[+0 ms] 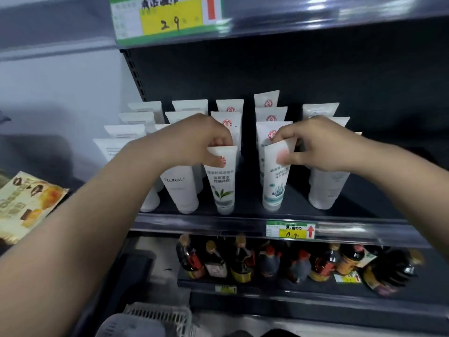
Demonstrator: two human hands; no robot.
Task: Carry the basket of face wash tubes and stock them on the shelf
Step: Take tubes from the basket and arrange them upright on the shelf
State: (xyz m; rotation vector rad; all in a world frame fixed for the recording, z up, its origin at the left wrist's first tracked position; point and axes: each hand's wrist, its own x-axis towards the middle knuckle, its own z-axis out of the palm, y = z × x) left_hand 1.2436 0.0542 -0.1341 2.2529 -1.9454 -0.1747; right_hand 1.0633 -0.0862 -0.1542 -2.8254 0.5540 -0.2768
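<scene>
Currently: dark metal shop shelf (243,218), both hands placing tubes at its front edge.

Pale wall to the left; yellow-green price tag (290,229) on the shelf lip; dark sauce bottles (267,261) on the tier below; white plastic basket (158,314) on the floor. Rows of white face wash tubes stand cap-down. Left hand (201,144) pinches the crimped top of the green-leaf tube (222,181); right hand (313,144) pinches the blue-print tube (275,181). Both tubes are upright on the shelf.

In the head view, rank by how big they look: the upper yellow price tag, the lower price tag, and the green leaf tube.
1. Upper yellow price tag, though it hangs nearer the camera.
2. Green leaf tube.
3. Lower price tag.
</scene>
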